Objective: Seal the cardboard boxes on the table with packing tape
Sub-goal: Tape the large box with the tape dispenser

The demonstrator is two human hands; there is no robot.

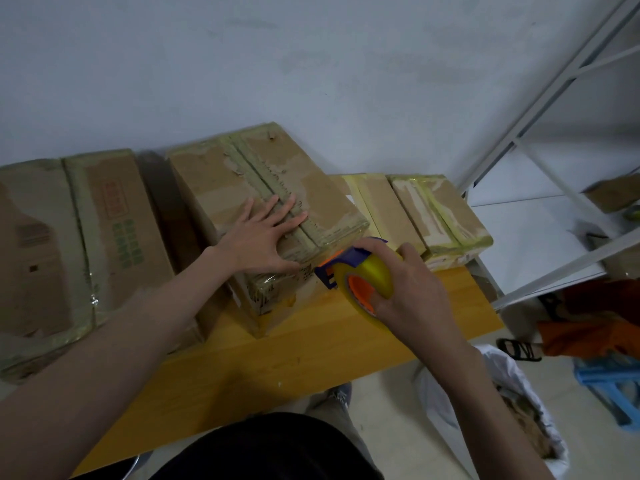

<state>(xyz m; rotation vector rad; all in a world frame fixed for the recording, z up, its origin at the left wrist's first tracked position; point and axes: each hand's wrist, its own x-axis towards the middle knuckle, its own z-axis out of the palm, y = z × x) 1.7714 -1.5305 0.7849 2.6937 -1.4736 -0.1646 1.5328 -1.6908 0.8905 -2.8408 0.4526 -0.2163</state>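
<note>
A tall cardboard box (221,181) stands in the middle of the wooden table (277,358), its top seam covered with yellowish tape. My left hand (263,237) lies flat on the near end of that top, fingers spread across the seam. My right hand (412,289) grips a yellow tape roll (372,271) in a purple and orange dispenser (343,261), held just off the box's near right corner. A wide taped box (69,237) sits at the left. Two lower taped boxes (446,216) sit at the right.
A white metal shelf frame (540,140) stands to the right of the table. On the floor are a white bag of scraps (512,393), a blue stool (609,386) and an orange cloth (588,334). A plain wall is behind the boxes.
</note>
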